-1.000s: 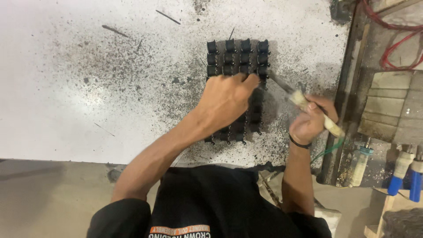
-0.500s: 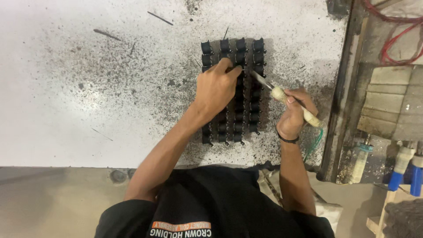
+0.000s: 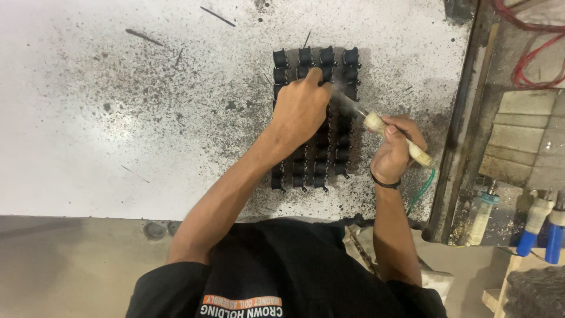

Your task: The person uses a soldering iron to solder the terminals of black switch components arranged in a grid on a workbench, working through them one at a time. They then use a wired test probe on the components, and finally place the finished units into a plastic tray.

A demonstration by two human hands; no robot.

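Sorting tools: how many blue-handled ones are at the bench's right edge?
2: both blue handles stand side by side at the lower right, beside a white handle. More may lie outside the frame.

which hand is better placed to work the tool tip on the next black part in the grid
Right, probably. The right hand grips the pale-handled tool, its tip at the black parts. The left hand lies on them, steadying.
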